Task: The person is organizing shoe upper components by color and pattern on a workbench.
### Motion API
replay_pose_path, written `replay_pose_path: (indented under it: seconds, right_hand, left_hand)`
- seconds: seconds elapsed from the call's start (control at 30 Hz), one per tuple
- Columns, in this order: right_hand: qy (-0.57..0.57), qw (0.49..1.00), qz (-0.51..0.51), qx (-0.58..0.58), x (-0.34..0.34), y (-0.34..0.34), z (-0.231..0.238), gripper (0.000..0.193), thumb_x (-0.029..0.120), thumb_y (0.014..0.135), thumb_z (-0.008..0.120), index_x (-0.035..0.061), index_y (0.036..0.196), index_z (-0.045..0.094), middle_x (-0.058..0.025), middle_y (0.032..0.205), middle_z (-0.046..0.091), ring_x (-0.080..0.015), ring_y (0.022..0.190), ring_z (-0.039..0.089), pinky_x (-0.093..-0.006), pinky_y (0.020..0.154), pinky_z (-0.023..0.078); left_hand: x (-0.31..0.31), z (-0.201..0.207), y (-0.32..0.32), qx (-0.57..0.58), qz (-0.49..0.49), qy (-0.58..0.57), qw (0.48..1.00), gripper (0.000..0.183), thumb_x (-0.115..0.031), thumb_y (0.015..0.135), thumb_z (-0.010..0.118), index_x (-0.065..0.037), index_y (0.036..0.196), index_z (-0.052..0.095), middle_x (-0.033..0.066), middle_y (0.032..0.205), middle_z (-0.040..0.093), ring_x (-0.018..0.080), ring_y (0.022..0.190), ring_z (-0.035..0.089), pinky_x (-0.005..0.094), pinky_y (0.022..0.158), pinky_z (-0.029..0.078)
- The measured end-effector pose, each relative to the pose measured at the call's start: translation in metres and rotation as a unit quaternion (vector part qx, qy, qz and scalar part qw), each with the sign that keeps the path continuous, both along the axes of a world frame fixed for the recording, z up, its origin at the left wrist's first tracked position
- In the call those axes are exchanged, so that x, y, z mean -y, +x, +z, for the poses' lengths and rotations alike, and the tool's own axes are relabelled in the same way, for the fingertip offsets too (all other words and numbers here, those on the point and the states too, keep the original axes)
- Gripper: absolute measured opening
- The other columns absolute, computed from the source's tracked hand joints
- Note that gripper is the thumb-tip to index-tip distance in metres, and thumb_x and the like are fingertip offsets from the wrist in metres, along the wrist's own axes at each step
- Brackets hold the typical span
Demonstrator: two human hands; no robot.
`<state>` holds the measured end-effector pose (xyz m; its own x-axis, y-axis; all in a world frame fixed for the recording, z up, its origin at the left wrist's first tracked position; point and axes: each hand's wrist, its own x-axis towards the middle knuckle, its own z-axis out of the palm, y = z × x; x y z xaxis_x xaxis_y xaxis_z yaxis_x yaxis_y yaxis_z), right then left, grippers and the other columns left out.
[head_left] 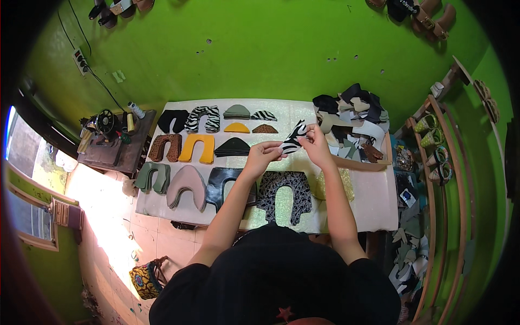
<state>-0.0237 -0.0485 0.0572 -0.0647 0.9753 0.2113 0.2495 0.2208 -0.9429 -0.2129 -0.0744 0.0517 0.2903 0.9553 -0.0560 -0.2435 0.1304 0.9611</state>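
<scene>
Between my two hands, above the table, is a zebra-striped material piece [292,140]. My left hand [264,154] pinches its lower left end. My right hand [314,143] grips the right side with thumb and fingers. Stacked U-shaped pieces lie to the left: black [172,120], zebra-striped [202,118], brown spotted [165,147], yellow [196,148], green [153,177] and pinkish [186,187]. Half-round pieces in green [236,111], zebra stripes [264,115], yellow [236,128], brown spots [265,129] and black [233,147] sit beside them. A patterned dark U-shaped piece [284,187] lies nearest me.
A box [360,162] heaped with material scraps [355,111] stands at the table's right. A sewing machine [105,122] is on a stand at the left. Wooden shelving [433,135] with sandals rises at the right. More scraps [406,254] are piled below it.
</scene>
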Motion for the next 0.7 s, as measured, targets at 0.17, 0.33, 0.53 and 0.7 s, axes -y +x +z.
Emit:
replay_pose_path:
  seconds: [0.17,0.33,0.53,0.7]
  right_hand:
    - [-0.013,0.997,-0.006,-0.075,0.000,-0.015,-0.002,0.034,0.003,0.077,0.061,0.0020,0.104,0.042,-0.0043,0.070,0.056,-0.0069,0.062,0.047,-0.0203,0.056,0.039]
    - [-0.023,0.991,-0.024,-0.129,0.001,-0.030,-0.005,0.033,0.002,0.076,0.062,-0.0008,0.105,0.046,-0.0047,0.071,0.058,-0.0069,0.062,0.051,-0.0195,0.056,0.040]
    - [-0.006,0.996,-0.058,-0.070,-0.001,-0.046,-0.015,0.024,0.000,0.073,0.062,-0.0021,0.096,0.054,-0.0031,0.070,0.058,-0.0054,0.058,0.050,-0.0199,0.052,0.040]
    - [0.029,0.997,-0.067,0.013,0.001,-0.057,-0.020,0.024,-0.001,0.073,0.059,0.0028,0.097,0.061,-0.0025,0.074,0.060,-0.0058,0.063,0.050,-0.0218,0.054,0.040]
  left_hand:
    - [0.001,0.000,-0.010,-0.014,-0.001,0.006,1.000,0.031,-0.006,0.083,0.056,0.009,0.109,0.051,0.0138,0.090,0.062,0.0169,0.082,0.062,0.0235,0.073,0.050]
    - [-0.001,0.000,-0.019,-0.030,-0.013,0.003,0.999,0.028,-0.005,0.083,0.055,0.009,0.107,0.051,0.0140,0.090,0.062,0.0172,0.082,0.063,0.0231,0.071,0.050]
    - [-0.004,-0.016,-0.025,-0.042,-0.011,-0.002,0.999,0.018,-0.006,0.082,0.056,0.006,0.096,0.054,0.0130,0.083,0.063,0.0149,0.075,0.063,0.0212,0.062,0.048]
    - [-0.012,-0.031,-0.030,-0.119,-0.019,0.008,0.993,0.026,-0.015,0.083,0.058,0.000,0.103,0.053,0.0052,0.077,0.062,0.0099,0.067,0.058,0.0222,0.059,0.045]
